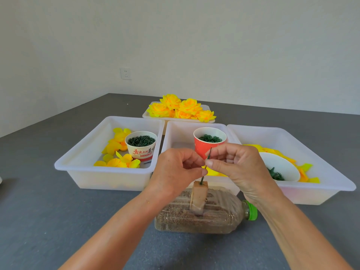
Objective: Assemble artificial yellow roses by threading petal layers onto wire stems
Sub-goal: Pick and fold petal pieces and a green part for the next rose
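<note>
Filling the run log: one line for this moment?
left hand: pinches wire stem | right hand: pinches stem | stem foot: in block on bottle

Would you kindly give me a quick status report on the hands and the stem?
Left hand and right hand both pinch the thin green wire stem, seated in the small tan block. No petal layer visible on it. Nothing obstructing.

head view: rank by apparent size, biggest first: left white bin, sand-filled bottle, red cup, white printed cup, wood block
1. Left white plastic bin
2. Clear plastic bottle filled with brown grit, though it is nearer the camera
3. White paper cup with red print and red paper cup: look alike, and the red one is partly hidden by hands
4. Small brown wood block
</note>
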The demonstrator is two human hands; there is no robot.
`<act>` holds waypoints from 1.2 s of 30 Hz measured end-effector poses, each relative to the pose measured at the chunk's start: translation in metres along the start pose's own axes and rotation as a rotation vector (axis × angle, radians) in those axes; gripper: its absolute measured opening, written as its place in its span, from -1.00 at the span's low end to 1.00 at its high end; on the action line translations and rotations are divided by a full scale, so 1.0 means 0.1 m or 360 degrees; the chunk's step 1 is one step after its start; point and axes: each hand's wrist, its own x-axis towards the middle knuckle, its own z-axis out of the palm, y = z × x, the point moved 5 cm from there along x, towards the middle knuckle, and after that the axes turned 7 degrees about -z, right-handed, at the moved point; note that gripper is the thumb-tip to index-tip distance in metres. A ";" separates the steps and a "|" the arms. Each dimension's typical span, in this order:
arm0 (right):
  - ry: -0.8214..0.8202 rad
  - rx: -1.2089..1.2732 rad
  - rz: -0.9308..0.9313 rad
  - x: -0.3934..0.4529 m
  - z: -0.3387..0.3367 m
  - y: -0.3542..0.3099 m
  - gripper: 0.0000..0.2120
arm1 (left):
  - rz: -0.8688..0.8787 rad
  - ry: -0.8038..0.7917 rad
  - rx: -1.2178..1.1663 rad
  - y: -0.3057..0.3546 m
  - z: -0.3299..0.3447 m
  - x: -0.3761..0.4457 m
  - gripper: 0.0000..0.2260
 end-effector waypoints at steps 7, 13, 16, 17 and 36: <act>-0.0079 0.0048 0.0139 -0.10 0.06 0.16 -0.80 | 0.0008 0.0023 -0.0070 -0.07 -0.05 0.00 -0.81; -0.0102 0.0084 0.0171 -0.15 0.11 0.20 -0.82 | 0.0087 0.0002 -0.0045 -0.05 -0.01 -0.05 -0.92; -0.0097 0.0089 0.0186 -0.17 0.11 0.19 -0.88 | 0.0105 0.0050 0.0002 -0.03 0.01 -0.06 -0.93; -0.0097 0.0069 0.0186 -0.17 0.11 0.20 -0.85 | 0.0106 0.0071 0.0016 -0.02 0.01 -0.06 -0.93; -0.0004 0.0002 0.0282 -0.18 0.08 0.29 -0.80 | 0.0239 0.0314 0.0568 -0.07 -0.46 0.21 -0.94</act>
